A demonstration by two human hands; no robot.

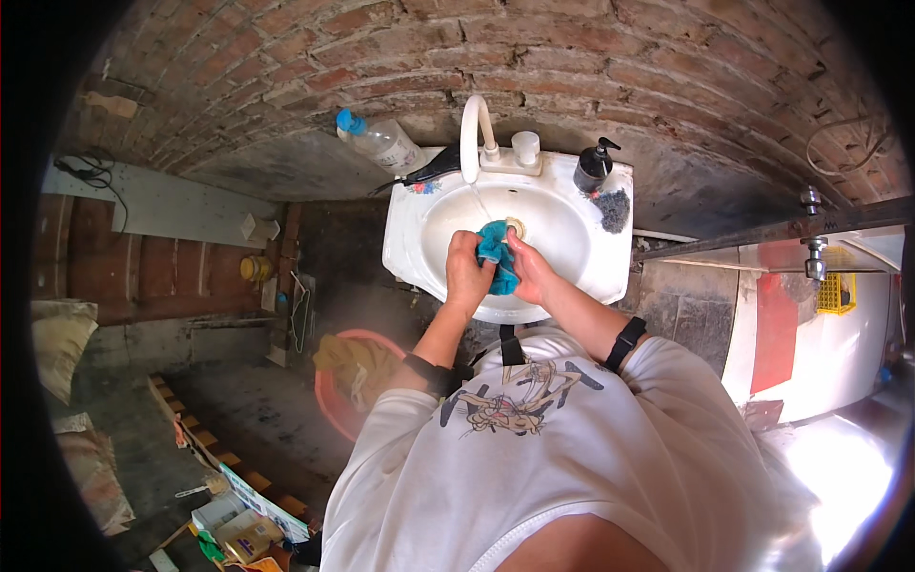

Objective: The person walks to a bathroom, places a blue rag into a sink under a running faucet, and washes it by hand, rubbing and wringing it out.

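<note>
Over the white sink basin (438,224), both my hands grip a wet-looking teal cloth (495,250). My left hand (467,275) is closed on its left side, fingers curled into the fabric. My right hand (530,271) holds the opposite side, its thumb on top. A thin stream of water comes down from the curved white faucet (471,133) just above the cloth. Behind the cloth, a pale round thing (516,228) shows near the drain; I cannot make out what it is. The cloth hangs bunched between my hands, partly hidden by my fingers.
A black pump bottle (595,166) and a dark grey scrubber (613,210) sit on the sink's right rim. On the left rim lies a black object (434,169) beside a clear bottle with a blue cap (386,143). A pink tub (329,405) with cloth stands on the floor at left.
</note>
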